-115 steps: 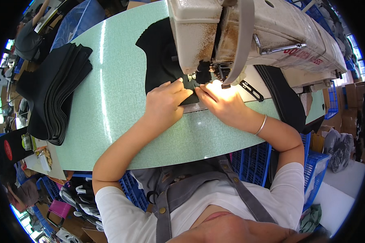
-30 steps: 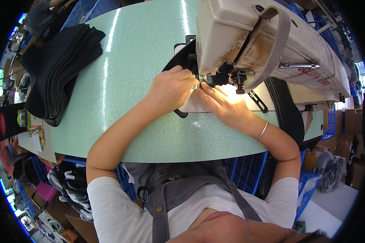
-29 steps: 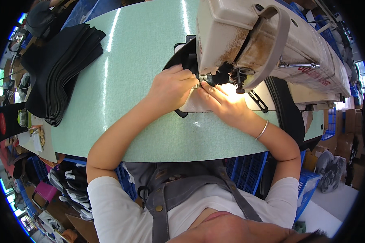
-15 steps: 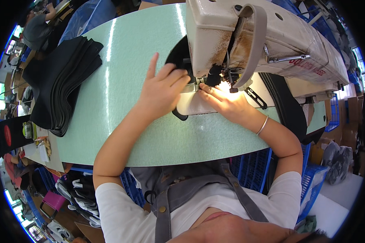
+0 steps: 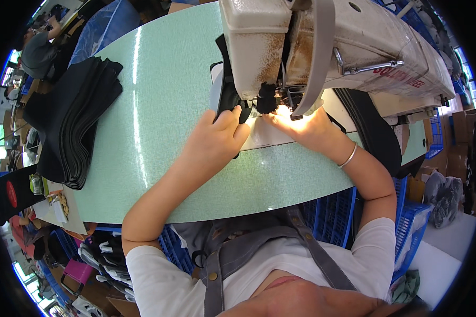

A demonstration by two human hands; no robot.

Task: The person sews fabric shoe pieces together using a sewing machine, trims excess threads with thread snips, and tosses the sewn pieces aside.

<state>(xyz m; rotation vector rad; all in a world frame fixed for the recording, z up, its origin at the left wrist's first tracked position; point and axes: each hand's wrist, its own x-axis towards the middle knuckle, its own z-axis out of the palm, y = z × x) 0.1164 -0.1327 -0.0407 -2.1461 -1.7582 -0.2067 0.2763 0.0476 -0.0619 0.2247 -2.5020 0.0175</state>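
A black fabric piece (image 5: 228,94) stands partly upright at the left side of the sewing machine head (image 5: 264,42). My left hand (image 5: 217,138) is closed on its near edge, fingers bent, left of the needle area. Beside the presser foot, my right hand (image 5: 314,131) has its fingers drawn together under the bright machine lamp. Glare and the machine hide those fingertips, so what they pinch cannot be made out. Both hands are over the white machine bed (image 5: 264,136). A silver bangle (image 5: 349,155) circles my right wrist.
A thick stack of black cut pieces (image 5: 71,121) lies on the green tabletop (image 5: 158,121) at the left. More black pieces (image 5: 367,124) lie under the machine arm at the right. Blue plastic crates (image 5: 410,232) stand below the right table edge. Another person (image 5: 39,50) is at far left.
My left hand has come down and closed on the fabric's near edge; its raised index finger is now bent. The fabric has swung up beside the machine head. My right hand stays near the needle.
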